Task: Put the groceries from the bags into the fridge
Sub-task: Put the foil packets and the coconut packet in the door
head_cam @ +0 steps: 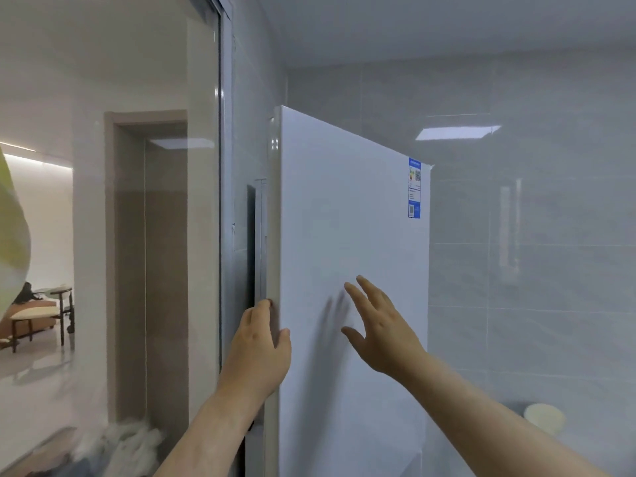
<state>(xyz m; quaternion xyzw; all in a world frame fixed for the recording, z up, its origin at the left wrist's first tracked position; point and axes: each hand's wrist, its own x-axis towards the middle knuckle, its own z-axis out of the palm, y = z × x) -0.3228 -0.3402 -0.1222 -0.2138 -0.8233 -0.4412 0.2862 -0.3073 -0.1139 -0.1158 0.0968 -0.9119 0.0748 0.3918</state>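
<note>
Fridge door [351, 218] stands ahead; left hand [260, 342] grips its left edge, fingers curled round it; right hand [378, 328] hovers near its face, fingers straight. Pull steadily from that edge

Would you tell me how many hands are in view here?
2. The left hand grips the left edge of the fridge door; the right hand is spread open at its white front, contact unclear.

Single head-worn wide-angle view, facing forward, close to the white fridge door [351, 235], glass partition [103, 201] at left
</note>
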